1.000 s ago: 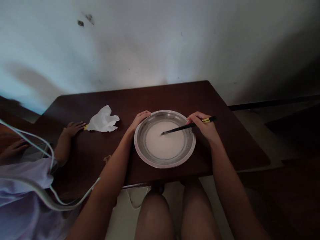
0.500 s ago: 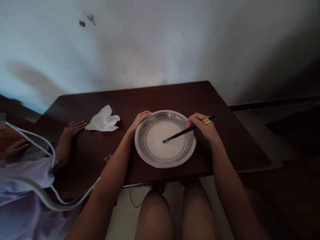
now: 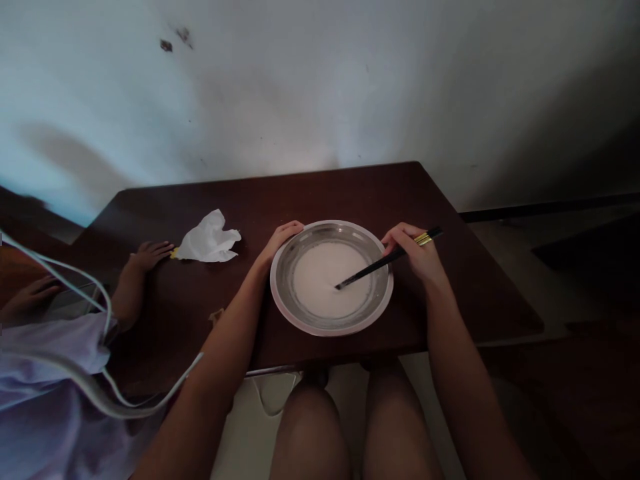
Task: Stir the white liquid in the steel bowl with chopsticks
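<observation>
A shallow metal bowl (image 3: 285, 267) with a pale rim sits on the dark wooden table (image 3: 350, 193), holding a white liquid (image 3: 320, 283). My left hand (image 3: 279, 241) grips the bowl's left rim, fingers curled over the edge. My right hand (image 3: 415, 250) is closed on a pair of black chopsticks (image 3: 385, 261) with yellow ends. The chopstick tips dip into the liquid right of its centre.
A crumpled white tissue (image 3: 207, 240) lies on the table to the left. Another person's hand (image 3: 150, 253) rests flat beside it, their lilac sleeve (image 3: 45, 373) at lower left. A white cable (image 3: 100, 393) hangs there. My knees show below the table edge. The wall stands behind.
The chopstick tips have swept through the liquid from upper centre down toward the right. My right hand shifted slightly right. My left hand kept its hold on the rim.
</observation>
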Demonstrator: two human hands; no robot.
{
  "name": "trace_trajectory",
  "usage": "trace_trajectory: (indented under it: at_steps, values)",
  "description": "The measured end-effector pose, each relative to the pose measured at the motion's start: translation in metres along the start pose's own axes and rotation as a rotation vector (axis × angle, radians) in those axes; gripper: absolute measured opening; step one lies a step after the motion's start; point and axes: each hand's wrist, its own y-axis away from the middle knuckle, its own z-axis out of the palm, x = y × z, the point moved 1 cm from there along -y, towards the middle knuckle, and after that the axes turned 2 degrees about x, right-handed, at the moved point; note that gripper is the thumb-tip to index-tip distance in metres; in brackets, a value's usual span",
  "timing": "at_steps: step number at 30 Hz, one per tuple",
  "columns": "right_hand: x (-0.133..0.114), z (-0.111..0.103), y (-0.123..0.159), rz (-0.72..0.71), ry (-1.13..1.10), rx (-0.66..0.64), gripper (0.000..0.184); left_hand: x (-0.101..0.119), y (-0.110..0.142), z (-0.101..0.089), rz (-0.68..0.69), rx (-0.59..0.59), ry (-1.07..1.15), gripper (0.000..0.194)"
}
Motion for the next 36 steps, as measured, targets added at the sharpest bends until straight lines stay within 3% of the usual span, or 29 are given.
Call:
trace_trajectory:
  at_steps: [3,7,11,15,20,24,28,32,36]
  values:
    - [0.0008,0.0007,-0.0002,0.000,0.017,-0.070,0.022,0.0014,0.0015,0.0011,-0.008,0.000,0.009,0.023]
    - [0.0010,-0.0006,-0.0008,-0.025,-0.002,0.035,0.025,0.0040,0.0040,0.0023,0.010,-0.004,-0.007,0.022]
    - [0.0004,0.0014,-0.0003,0.021,0.004,-0.094,0.022,0.0041,0.0038,0.0026,0.004,0.009,0.000,0.023]
    - [-0.0002,-0.0008,0.0000,-0.016,0.003,0.023,0.023,0.0019,0.0015,0.0017,-0.002,0.000,0.005,0.022]
    - [0.0005,0.0007,0.0004,0.015,0.000,-0.094,0.021,-0.0006,0.0000,0.0001,0.003,-0.018,-0.005,0.020]
    - [0.0000,-0.0004,-0.0006,-0.027,0.011,0.029,0.024,0.0000,0.0007,0.0002,0.006,-0.012,-0.010,0.020]
    - [0.0005,0.0003,-0.0005,0.003,0.013,-0.064,0.023,0.0006,0.0008,0.0007,0.015,-0.013,-0.007,0.020]
    - [0.0007,-0.0013,-0.0005,-0.033,0.021,0.050,0.025,0.0002,0.0005,0.0011,-0.002,-0.006,0.009,0.020]
    - [0.0011,0.0002,-0.0002,0.029,-0.006,-0.068,0.024,0.0004,0.0009,0.0018,-0.012,0.010,0.022,0.021]
